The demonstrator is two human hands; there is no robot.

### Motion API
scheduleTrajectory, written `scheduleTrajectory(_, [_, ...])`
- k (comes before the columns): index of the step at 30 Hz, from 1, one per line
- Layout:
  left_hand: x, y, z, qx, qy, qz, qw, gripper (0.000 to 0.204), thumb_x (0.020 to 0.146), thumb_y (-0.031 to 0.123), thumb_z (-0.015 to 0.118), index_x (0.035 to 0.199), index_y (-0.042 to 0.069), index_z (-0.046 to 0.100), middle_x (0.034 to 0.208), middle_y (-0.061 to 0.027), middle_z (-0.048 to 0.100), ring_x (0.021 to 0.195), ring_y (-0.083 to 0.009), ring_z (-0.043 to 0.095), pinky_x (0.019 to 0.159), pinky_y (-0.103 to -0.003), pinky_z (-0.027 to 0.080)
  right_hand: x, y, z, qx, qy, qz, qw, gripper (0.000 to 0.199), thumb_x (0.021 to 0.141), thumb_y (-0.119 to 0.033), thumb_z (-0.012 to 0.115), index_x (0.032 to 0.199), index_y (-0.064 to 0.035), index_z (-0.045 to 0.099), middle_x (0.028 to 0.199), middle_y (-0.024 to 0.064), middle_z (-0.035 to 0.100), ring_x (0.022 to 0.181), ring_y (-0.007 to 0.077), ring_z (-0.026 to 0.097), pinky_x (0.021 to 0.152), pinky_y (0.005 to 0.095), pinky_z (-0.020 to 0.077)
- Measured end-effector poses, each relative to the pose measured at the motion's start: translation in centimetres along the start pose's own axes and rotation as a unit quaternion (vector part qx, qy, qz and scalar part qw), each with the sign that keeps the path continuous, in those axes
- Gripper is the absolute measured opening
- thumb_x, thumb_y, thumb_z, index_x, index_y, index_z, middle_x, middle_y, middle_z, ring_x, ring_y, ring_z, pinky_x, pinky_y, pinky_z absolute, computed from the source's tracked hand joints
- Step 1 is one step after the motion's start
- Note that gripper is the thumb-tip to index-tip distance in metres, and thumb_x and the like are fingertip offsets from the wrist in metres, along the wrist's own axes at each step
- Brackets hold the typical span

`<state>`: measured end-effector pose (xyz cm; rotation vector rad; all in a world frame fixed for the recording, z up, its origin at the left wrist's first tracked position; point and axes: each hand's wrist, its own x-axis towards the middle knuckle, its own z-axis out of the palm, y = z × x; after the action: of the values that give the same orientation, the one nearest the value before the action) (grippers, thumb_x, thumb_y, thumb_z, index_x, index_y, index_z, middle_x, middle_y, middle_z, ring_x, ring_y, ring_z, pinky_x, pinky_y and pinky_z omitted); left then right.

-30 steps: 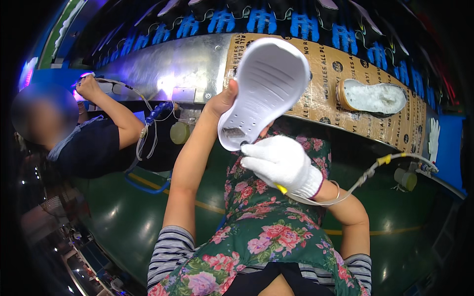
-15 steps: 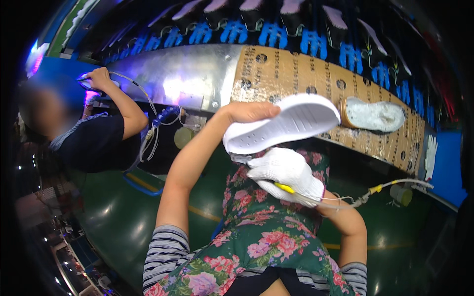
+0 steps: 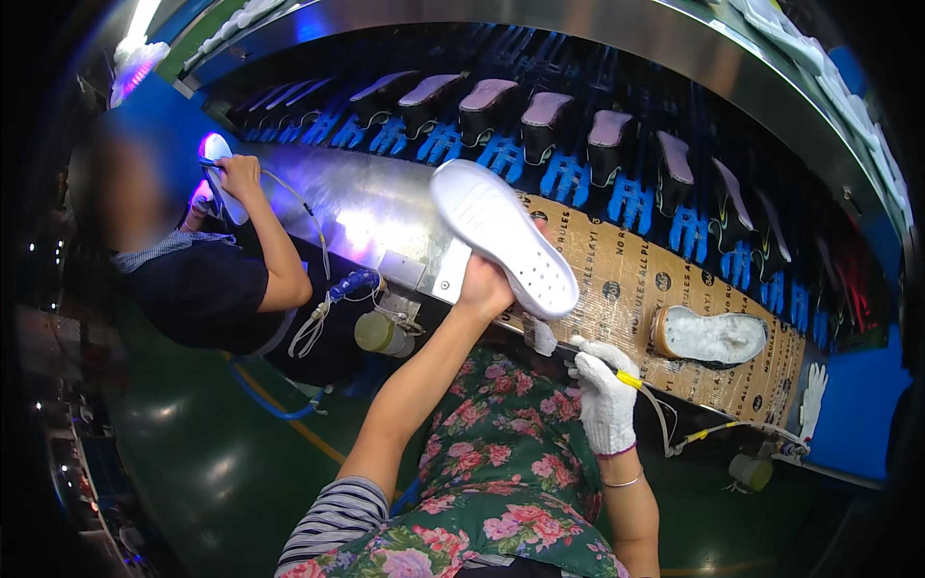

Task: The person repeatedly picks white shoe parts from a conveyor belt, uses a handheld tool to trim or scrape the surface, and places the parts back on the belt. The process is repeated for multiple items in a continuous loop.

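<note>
My bare left hand (image 3: pixel 485 287) grips a white shoe sole (image 3: pixel 502 235) from below and holds it up, tread side toward me, over the brown conveyor board (image 3: pixel 626 289). My right hand (image 3: pixel 604 397), in a white knit glove, is closed on a brush tool with a yellow handle (image 3: pixel 628 380). Its bristle tip (image 3: pixel 540 337) sits just under the sole. A thin hose (image 3: pixel 713 433) runs from the tool off to the right.
A second sole (image 3: pixel 711 337) lies on the board at right. Dark shoe lasts on blue holders (image 3: pixel 540 125) line the conveyor behind. A co-worker in a dark shirt (image 3: pixel 207 289) works at left with a hand raised. A white glove (image 3: pixel 811 397) hangs at far right.
My left hand has swung the sole up and leftward, from lying flat over the gloved hand to standing raised. The right hand dropped slightly and now points the brush at the sole's lower edge.
</note>
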<state>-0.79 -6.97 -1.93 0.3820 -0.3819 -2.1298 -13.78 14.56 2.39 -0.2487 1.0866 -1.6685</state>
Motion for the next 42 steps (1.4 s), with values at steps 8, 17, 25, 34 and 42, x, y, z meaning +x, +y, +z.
scheduleTrajectory(8, [-14.4,2.6,-2.9,-0.137,-0.091,-0.114,0.980,0.096,0.097,0.081,0.035,0.167,0.015,0.027,0.164,-0.0239,0.037,0.146,-0.0605,0.035,0.113,-0.075,0.035,0.3,2.2,1.3,0.005,-0.013,-0.002,1.000,0.020,0.089,0.004,0.074,0.110,0.0038,0.076,0.113,0.0133,0.077,0.090,0.0146,0.071,0.077,0.0266,0.0562])
scheduleTrajectory(17, [-15.9,-3.6,-3.3,-0.121,-0.005,-0.182,0.976,0.088,0.087,0.062,0.060,0.156,0.009,0.045,0.148,-0.0222,0.057,0.130,-0.0463,0.060,0.112,-0.067,0.046,-0.8,-2.3,2.9,-0.293,-0.123,-0.299,0.900,0.021,0.082,-0.001,0.083,0.102,-0.0008,0.080,0.106,0.0151,0.079,0.096,0.0231,0.076,0.085,0.0335,0.0598])
scheduleTrajectory(25, [-15.5,-6.5,0.6,-0.073,0.019,-0.123,0.989,0.099,0.089,0.079,0.060,0.161,0.015,0.039,0.157,-0.0132,0.051,0.143,-0.0343,0.051,0.120,-0.054,0.041,-1.0,-7.5,5.6,-0.450,-0.152,-0.497,0.726,0.028,0.072,0.000,0.084,0.098,-0.0060,0.080,0.103,0.0143,0.079,0.090,0.0299,0.076,0.080,0.0374,0.0595])
scheduleTrajectory(34, [-17.0,-8.6,-3.1,-0.076,0.025,-0.180,0.980,0.098,0.085,0.069,0.071,0.161,0.018,0.038,0.158,-0.0132,0.050,0.145,-0.0346,0.049,0.124,-0.053,0.037,-0.7,-5.3,6.4,-0.488,-0.190,-0.564,0.639,0.038,0.075,-0.006,0.078,0.113,-0.0092,0.079,0.107,0.0132,0.078,0.092,0.0294,0.076,0.075,0.0407,0.0597])
scheduleTrajectory(42, [-15.7,-7.9,-2.1,-0.178,-0.046,-0.099,0.978,0.092,0.091,0.072,0.062,0.158,0.013,0.042,0.155,-0.0156,0.053,0.140,-0.0340,0.054,0.120,-0.053,0.042,-0.3,-4.7,5.7,-0.417,-0.134,-0.538,0.720,0.036,0.073,-0.001,0.082,0.108,-0.0088,0.079,0.110,0.0151,0.078,0.095,0.0319,0.075,0.080,0.0407,0.0592])
